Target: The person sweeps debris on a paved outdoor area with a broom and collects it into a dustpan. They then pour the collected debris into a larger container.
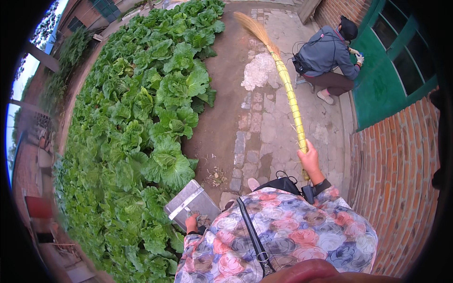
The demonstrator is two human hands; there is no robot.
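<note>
My right hand [310,159] grips the lower end of a long straw broom [291,93], whose handle is bound in yellow. The broom slants up and away, its bristle head [253,27] at the far end over the paved path. At my left side, my left hand [191,223] holds a grey metal dustpan [205,201] crossed by a pale strip. Dry debris [204,220] lies in the pan close to my fingers. How those fingers wrap the handle is partly hidden. Below the pan's far edge are cabbage leaves.
Leafy cabbages [141,116] fill the bed on the left. Bare soil [219,95] and worn paving [279,131] run ahead. On the right, a gloved person [322,53] sits at a green door [378,78], beside a brick wall [393,152]. Dry leaf litter [217,175] lies on the soil.
</note>
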